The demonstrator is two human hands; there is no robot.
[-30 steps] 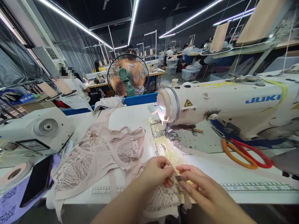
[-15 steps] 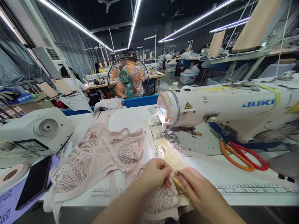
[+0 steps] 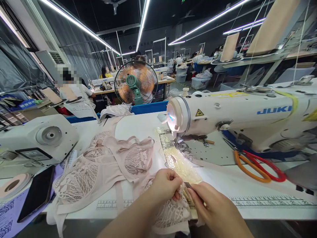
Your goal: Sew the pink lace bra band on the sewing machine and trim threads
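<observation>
At the table's front edge, my left hand (image 3: 167, 185) is closed, its fingertips pinching the edge of a pale pink lace bra (image 3: 172, 213) that hangs partly over the edge. Close beside it, my right hand (image 3: 214, 201) pinches a small dark, flat piece (image 3: 188, 185) between thumb and fingers. Its tip is at the lace edge by my left fingertips; its kind cannot be made out. More pale pink lace bras (image 3: 81, 175) lie heaped to the left. Yellowish clear film (image 3: 182, 165) covers the tabletop just beyond my hands, below the sewing machine's needle area.
A white sewing machine (image 3: 237, 110) spans the right side. Scissors with orange and red handles (image 3: 252, 168) lie beneath its arm. At left are a phone (image 3: 37, 191), a tape roll (image 3: 15, 185) and another machine head (image 3: 39, 138). A large fan (image 3: 136, 82) stands behind the table.
My right hand has shifted slightly down and its fingers have curled more. The small dark piece now shows more between the hands. My left hand stays on the lace.
</observation>
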